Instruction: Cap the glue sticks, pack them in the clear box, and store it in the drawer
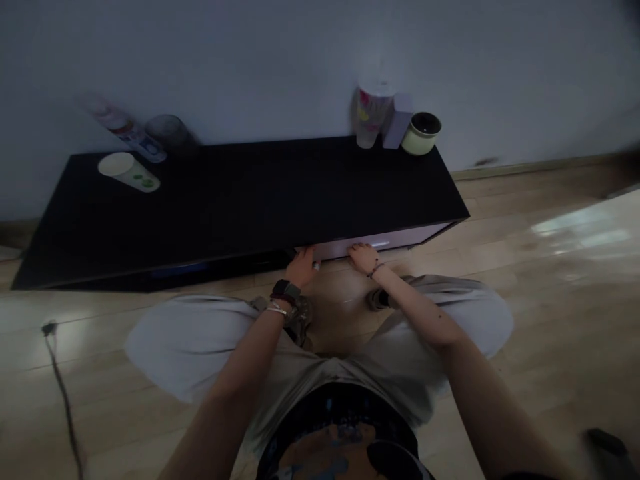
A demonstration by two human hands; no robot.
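Observation:
A low black cabinet (pixel 280 193) stands against the wall, with a pale drawer front (pixel 410 237) at its right part. My left hand (pixel 301 267) touches the left end of that front, fingers stretched toward the cabinet's edge; it wears a ring, and a dark watch and bracelets circle the wrist. Farther right, my right hand (pixel 363 257) rests its fingers against the same front, beside a shiny strip that may be a handle or a reflection. Neither hand visibly holds anything. The fingertips of both are partly lost in the dim light.
On the cabinet top stand a paper cup (pixel 129 172), a spray can (pixel 131 137), a dark jar (pixel 173 135), a clear plastic cup (pixel 371 119), a lilac box (pixel 399 122) and a light green pot (pixel 421 137). A black cable (pixel 65 400) lies on the floor at left.

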